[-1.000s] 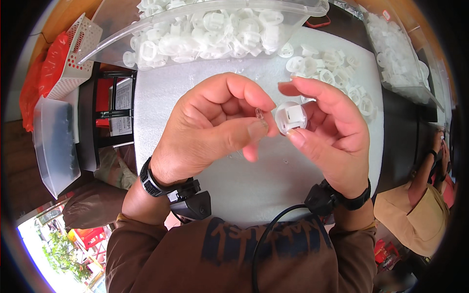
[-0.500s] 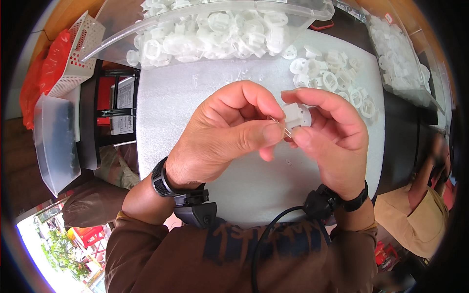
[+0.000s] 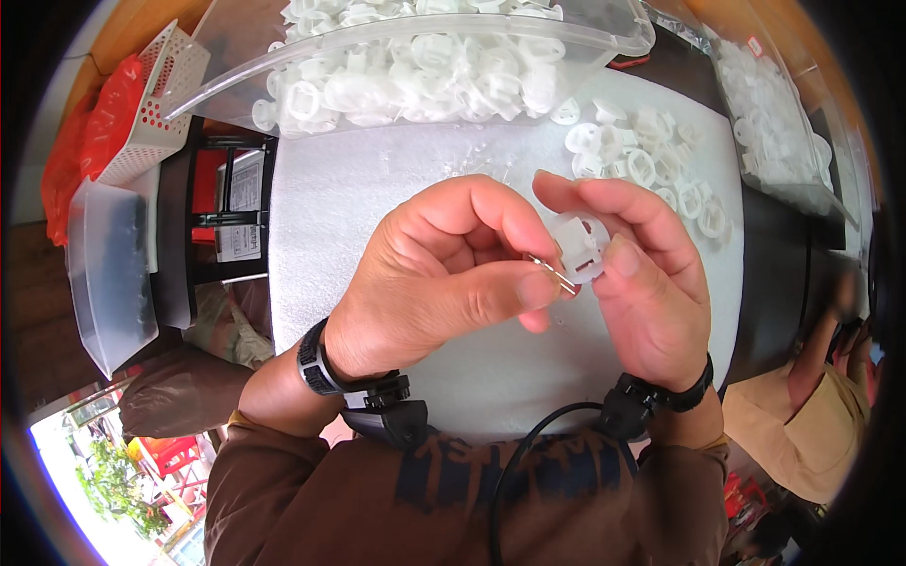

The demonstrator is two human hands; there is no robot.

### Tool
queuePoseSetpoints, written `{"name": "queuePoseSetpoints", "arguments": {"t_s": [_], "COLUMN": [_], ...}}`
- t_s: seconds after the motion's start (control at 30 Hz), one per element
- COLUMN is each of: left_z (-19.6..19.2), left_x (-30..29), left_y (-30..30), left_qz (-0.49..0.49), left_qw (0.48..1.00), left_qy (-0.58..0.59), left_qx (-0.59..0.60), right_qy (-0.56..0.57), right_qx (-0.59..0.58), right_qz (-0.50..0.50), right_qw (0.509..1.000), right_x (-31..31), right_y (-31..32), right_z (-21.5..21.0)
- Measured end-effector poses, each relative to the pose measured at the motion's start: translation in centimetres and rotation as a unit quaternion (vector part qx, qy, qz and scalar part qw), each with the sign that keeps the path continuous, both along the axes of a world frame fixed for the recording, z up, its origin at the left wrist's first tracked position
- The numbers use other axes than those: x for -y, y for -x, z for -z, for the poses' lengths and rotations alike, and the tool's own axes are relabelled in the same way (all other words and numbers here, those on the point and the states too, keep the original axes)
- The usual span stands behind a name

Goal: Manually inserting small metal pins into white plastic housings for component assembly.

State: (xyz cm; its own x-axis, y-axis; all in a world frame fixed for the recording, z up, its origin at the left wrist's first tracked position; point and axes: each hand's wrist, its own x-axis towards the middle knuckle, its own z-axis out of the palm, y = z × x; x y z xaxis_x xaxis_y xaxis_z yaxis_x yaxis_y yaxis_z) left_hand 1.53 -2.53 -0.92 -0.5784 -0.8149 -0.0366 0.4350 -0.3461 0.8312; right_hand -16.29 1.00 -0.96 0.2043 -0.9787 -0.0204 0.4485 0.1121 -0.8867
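Note:
My left hand [image 3: 439, 274] pinches a thin, shiny metal piece [image 3: 567, 282], like a pair of pins, between thumb and forefinger. Close against those fingertips, a round white plastic part [image 3: 579, 243] with a raised block and small slots sits in my right hand [image 3: 656, 297]. My right thumb presses its near edge, and the curled fingers lie behind it. The metal piece crosses in front of the white part's lower left side; whether they touch I cannot tell. Loose white plastic parts [image 3: 642, 167] of the same kind lie beyond my right hand.
A clear bin [image 3: 396, 28] heaped with white parts stands at the far side of the white work surface [image 3: 321, 217]. Another clear bin [image 3: 779, 160] of them is at right. A perforated basket [image 3: 156, 132] and translucent tub [image 3: 109, 274] stand left. Another person's arm [image 3: 821, 349] shows at right.
The white part has tilted so its slotted face shows more, and my right thumb has moved up onto its edge. The metal piece now sticks out further from my left fingertips.

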Motion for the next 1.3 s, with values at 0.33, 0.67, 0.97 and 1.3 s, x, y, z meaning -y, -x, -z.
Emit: {"name": "queuePoseSetpoints", "arguments": {"t_s": [0.33, 0.67, 0.97, 1.3], "left_z": [0.1, 0.1, 0.0, 0.8], "left_x": [-0.1, -0.2, -0.2, 0.3], "left_y": [-0.2, 0.0, 0.2, -0.1], "left_qz": [0.001, -0.005, -0.002, -0.036], "left_qw": [0.998, 0.999, 0.998, 0.995], "left_qy": [0.061, 0.053, 0.051, 0.095], "left_qx": [-0.003, -0.011, -0.023, -0.005], "right_qy": [-0.067, -0.115, -0.092, -0.053], "right_qx": [0.036, 0.111, 0.105, 0.076], "right_qz": [-0.021, -0.022, -0.060, -0.048], "right_qw": [0.997, 0.987, 0.988, 0.995], "right_x": [0.0, 0.2, 0.0, 0.1], "right_y": [0.4, -0.1, 0.1, -0.2], "right_z": [-0.2, 0.4, 0.2, -0.4]}}
